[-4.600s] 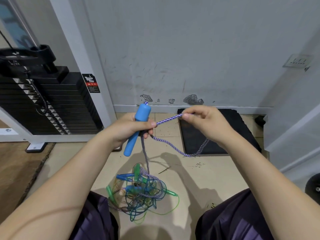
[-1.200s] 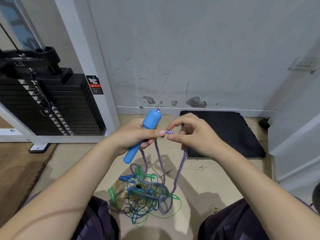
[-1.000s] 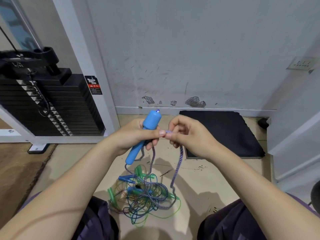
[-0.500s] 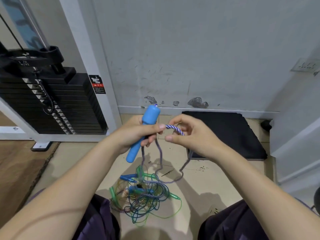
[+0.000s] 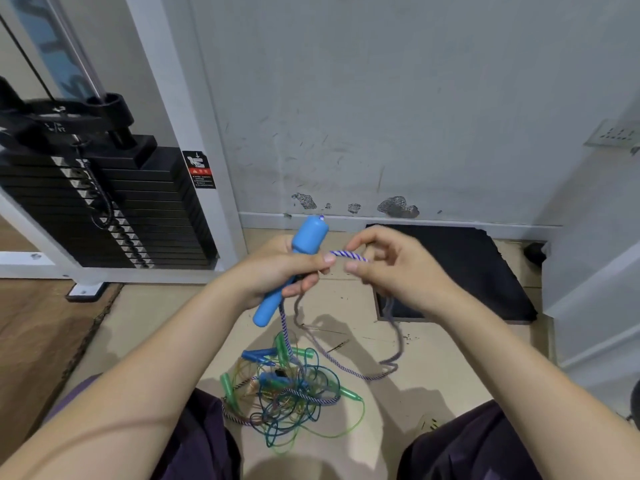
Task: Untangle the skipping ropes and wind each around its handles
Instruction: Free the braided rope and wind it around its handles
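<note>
Mid-frame: left hand (image 5: 280, 271) clamped round blue handle (image 5: 298, 261), its middle hidden; right hand (image 5: 391, 271) pinching purple-white braided rope (image 5: 348, 255). Lower centre: tangled ropes (image 5: 291, 393) on floor, individual strands indistinguishable.

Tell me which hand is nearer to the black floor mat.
Right. The right hand overlaps the black floor mat's near-left corner in this view; the left hand, gripping the blue handle, sits further left over bare floor.

Blue handle (image 5: 304, 258) middle hidden by fingers, weight stack (image 5: 104, 209) cut off left
</note>
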Demonstrator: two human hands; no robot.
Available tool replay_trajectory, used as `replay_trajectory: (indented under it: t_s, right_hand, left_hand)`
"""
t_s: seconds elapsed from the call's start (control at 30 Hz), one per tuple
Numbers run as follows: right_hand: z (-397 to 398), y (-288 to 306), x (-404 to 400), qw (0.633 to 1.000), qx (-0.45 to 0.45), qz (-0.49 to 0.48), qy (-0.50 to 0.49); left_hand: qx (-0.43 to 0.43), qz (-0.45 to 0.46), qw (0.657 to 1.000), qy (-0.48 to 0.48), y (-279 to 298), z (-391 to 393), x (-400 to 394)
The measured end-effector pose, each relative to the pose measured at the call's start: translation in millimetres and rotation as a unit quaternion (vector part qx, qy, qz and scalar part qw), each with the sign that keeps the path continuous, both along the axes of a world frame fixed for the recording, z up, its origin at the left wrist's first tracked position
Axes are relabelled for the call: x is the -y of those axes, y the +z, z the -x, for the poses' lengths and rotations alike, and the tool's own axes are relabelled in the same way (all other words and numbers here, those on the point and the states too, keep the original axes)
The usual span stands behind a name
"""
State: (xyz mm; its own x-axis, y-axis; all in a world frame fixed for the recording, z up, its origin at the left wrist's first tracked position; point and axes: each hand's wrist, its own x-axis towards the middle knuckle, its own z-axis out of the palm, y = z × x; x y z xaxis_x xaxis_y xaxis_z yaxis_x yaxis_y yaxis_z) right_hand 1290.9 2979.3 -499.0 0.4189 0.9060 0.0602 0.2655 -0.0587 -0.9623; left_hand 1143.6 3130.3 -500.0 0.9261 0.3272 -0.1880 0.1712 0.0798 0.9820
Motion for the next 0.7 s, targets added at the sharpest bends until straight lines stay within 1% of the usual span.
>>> replay_trajectory:
  t_s: [0.07, 0.1, 0.17, 0.23, 0.3, 0.37, 0.43, 0.47, 0.53, 0.6, 0.7]
  right_hand:
    - [6, -2, -2, 0.999, 0.034, 0.004, 0.023]
    - [5, 0, -3, 0.999, 0.048, 0.000, 0.009]
    - [-4, 7, 0, 0.997, 0.049, -0.015, -0.057]
    - [-17, 13, 6, 0.991, 0.020, -0.028, -0.129]
    - [-23, 15, 11, 0.988, 0.003, -0.036, -0.149]
    - [-20, 13, 10, 0.992, -0.018, -0.031, -0.121]
    - [-9, 9, 7, 0.998, -0.029, -0.011, -0.058]
    - [-3, 6, 5, 1.000, -0.015, 0.005, -0.021]
    - [6, -1, 2, 0.997, 0.046, 0.047, 0.031]
    - [9, -5, -1, 0.993, 0.095, 0.059, 0.033]
    - [0, -3, -2, 0.992, 0.120, 0.021, -0.037]
  left_hand:
    - [-0.003, -0.007, 0.999, -0.035, 0, -1, 4]
    - [0.000, -0.007, 0.999, -0.033, 1, -1, 2]
    - [0.015, -0.010, 1.000, 0.001, 5, 3, -7]
    - [0.029, -0.016, 0.999, 0.039, 8, 7, -18]
    - [0.033, -0.026, 0.997, 0.061, 6, 10, -22]
    - [0.028, -0.043, 0.997, 0.062, 3, 9, -17]
    - [0.020, -0.047, 0.998, 0.045, -2, 4, -4]
    - [0.018, -0.044, 0.998, 0.033, -3, 2, 2]
    - [0.014, -0.028, 0.999, 0.009, -6, -1, 11]
    - [0.007, -0.013, 1.000, -0.016, -5, -3, 12]
    - [-0.012, -0.032, 0.999, -0.025, 1, 0, 4]
